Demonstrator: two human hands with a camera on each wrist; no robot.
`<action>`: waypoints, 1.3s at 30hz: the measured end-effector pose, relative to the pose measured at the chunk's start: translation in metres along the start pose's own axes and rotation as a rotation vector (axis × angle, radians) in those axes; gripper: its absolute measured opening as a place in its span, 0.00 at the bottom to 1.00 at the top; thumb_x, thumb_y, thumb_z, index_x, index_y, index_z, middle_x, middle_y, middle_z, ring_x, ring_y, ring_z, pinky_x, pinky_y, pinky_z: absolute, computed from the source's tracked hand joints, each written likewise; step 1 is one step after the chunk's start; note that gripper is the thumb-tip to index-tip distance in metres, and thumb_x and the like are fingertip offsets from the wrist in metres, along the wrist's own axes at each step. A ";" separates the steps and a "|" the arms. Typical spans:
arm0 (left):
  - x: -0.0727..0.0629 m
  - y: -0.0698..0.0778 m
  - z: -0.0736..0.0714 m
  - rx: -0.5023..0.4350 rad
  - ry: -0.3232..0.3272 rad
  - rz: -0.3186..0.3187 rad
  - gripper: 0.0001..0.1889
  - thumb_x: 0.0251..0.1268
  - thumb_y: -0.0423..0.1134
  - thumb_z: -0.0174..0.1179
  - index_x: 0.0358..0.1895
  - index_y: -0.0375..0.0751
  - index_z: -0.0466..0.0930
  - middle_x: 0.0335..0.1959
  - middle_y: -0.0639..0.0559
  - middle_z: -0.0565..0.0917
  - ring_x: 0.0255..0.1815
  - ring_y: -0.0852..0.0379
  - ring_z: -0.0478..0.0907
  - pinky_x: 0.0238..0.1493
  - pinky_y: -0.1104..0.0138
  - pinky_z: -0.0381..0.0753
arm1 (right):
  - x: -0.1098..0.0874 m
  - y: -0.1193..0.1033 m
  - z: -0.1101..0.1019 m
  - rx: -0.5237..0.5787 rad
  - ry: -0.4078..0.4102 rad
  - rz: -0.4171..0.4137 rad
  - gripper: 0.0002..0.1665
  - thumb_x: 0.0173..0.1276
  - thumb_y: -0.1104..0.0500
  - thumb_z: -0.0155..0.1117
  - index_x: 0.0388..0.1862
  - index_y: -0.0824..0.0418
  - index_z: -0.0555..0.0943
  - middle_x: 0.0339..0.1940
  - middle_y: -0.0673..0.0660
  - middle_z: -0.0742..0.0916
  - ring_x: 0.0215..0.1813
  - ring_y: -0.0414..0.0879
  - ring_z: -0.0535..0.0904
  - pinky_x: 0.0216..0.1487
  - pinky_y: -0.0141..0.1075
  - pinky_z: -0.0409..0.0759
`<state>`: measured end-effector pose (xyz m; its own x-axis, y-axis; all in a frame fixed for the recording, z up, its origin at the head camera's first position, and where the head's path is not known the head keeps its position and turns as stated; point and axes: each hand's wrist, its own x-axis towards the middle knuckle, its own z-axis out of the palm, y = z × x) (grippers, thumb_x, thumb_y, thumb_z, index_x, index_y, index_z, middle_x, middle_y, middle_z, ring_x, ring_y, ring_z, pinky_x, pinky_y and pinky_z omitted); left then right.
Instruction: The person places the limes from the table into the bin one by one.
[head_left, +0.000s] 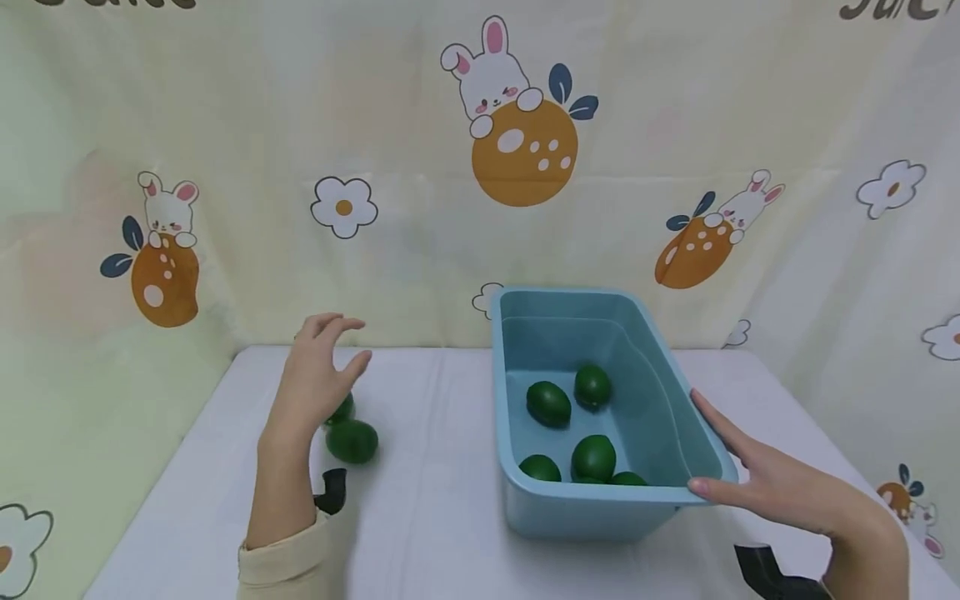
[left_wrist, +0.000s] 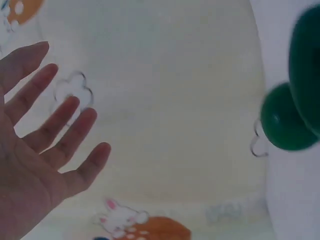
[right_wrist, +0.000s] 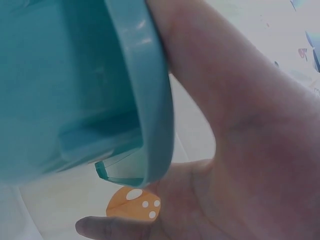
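My left hand (head_left: pixel 317 377) is raised over the left part of the table with its fingers spread and nothing between them. Just below it lie two green limes: the nearer lime (head_left: pixel 352 441) is in full view, while the hand partly covers the farther lime (head_left: pixel 342 410). Large and blurred, limes (left_wrist: pixel 287 117) also show at the right edge of the left wrist view. A light blue plastic bin (head_left: pixel 573 510) stands right of centre, with several limes (head_left: pixel 593 457) inside. At its near right corner, my right hand (head_left: pixel 780 483) holds the rim between thumb and fingers.
A white cloth covers the table (head_left: pixel 427 517). Behind and at both sides hangs a pale curtain (head_left: pixel 405 100) printed with rabbits, oranges and flowers. Black straps (head_left: pixel 332 492) show by both wrists.
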<state>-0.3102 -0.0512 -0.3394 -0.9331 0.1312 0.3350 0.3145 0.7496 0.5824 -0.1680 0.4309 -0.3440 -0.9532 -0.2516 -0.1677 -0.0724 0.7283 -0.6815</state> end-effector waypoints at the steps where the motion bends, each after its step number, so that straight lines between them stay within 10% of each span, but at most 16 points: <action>1: 0.002 -0.006 -0.002 0.005 -0.008 -0.031 0.23 0.65 0.42 0.59 0.63 0.44 0.70 0.68 0.40 0.63 0.68 0.38 0.62 0.64 0.44 0.67 | 0.000 0.000 -0.001 -0.001 0.002 -0.001 0.54 0.69 0.53 0.56 0.76 0.42 0.29 0.75 0.72 0.50 0.61 0.68 0.65 0.41 0.57 0.79; 15: 0.020 -0.073 0.033 0.021 -0.358 -0.336 0.32 0.66 0.39 0.55 0.72 0.41 0.56 0.72 0.28 0.49 0.68 0.26 0.53 0.61 0.36 0.64 | -0.002 0.004 -0.005 -0.031 0.026 0.005 0.54 0.70 0.52 0.55 0.76 0.45 0.27 0.74 0.73 0.49 0.61 0.72 0.64 0.40 0.60 0.78; 39: 0.012 -0.085 0.067 0.022 -0.315 -0.387 0.32 0.60 0.39 0.60 0.68 0.37 0.63 0.62 0.25 0.64 0.60 0.28 0.68 0.54 0.39 0.73 | 0.000 0.000 -0.001 -0.034 0.006 -0.008 0.54 0.68 0.52 0.57 0.76 0.44 0.29 0.75 0.73 0.50 0.61 0.71 0.65 0.41 0.59 0.78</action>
<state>-0.3594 -0.0701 -0.4341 -0.9891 0.0280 -0.1448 -0.0657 0.7951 0.6029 -0.1687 0.4316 -0.3428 -0.9543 -0.2535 -0.1581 -0.0897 0.7479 -0.6577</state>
